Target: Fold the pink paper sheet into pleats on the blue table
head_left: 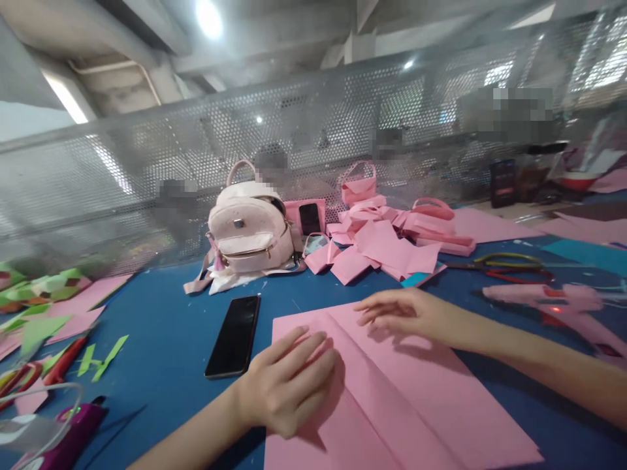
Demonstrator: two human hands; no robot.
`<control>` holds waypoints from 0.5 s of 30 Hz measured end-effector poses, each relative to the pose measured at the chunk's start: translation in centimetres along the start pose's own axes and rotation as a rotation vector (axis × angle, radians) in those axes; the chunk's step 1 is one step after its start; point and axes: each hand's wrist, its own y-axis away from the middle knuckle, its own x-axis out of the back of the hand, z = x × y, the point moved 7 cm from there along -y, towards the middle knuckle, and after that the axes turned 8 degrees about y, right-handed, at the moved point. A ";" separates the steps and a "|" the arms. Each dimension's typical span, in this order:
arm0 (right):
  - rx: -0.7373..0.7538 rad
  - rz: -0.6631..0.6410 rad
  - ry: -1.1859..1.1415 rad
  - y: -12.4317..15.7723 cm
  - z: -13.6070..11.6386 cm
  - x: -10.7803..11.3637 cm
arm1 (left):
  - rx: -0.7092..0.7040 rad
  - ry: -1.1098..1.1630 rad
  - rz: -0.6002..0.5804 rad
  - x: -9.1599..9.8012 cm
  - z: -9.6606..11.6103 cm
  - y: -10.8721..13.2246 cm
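A large pink paper sheet (401,398) lies on the blue table (161,333), with folded flaps meeting along a crease. My left hand (289,385) rests on its near left part, fingers loosely curled and pressing down on the paper. My right hand (406,313) lies flat on the upper part of the sheet, fingers stretched out to the left. Neither hand holds anything.
A black phone (234,336) lies left of the sheet. Behind are a pale pink backpack (249,232), a heap of pink paper pieces (386,245), scissors (504,264) and a pink glue gun (543,300). Green and pink scraps (44,307) lie at left. A perforated metal screen (196,170) closes the back.
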 end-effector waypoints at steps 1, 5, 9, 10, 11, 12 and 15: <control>-0.025 -0.092 -0.099 0.1 0.1 -1.1 | -0.008 0.024 0.031 0.5 0.3 -0.2; -0.080 -0.311 -0.362 0.8 -0.1 -5.2 | -0.037 -0.063 0.197 2.0 1.4 -1.3; -0.090 -0.354 -0.526 1.5 -1.2 -7.5 | -0.052 -0.094 0.208 1.8 1.7 -2.3; -0.082 -0.352 -0.543 1.5 -1.5 -7.7 | -0.051 -0.096 0.208 1.7 1.7 -2.4; -0.072 -0.347 -0.552 1.5 -1.6 -7.9 | -0.047 -0.096 0.205 1.6 1.6 -2.4; -0.065 -0.334 -0.554 1.5 -1.6 -7.9 | -0.043 -0.095 0.201 1.4 1.6 -2.4; -0.072 -0.259 -0.528 1.2 -0.9 -7.6 | -0.022 -0.087 0.194 0.4 1.0 -1.9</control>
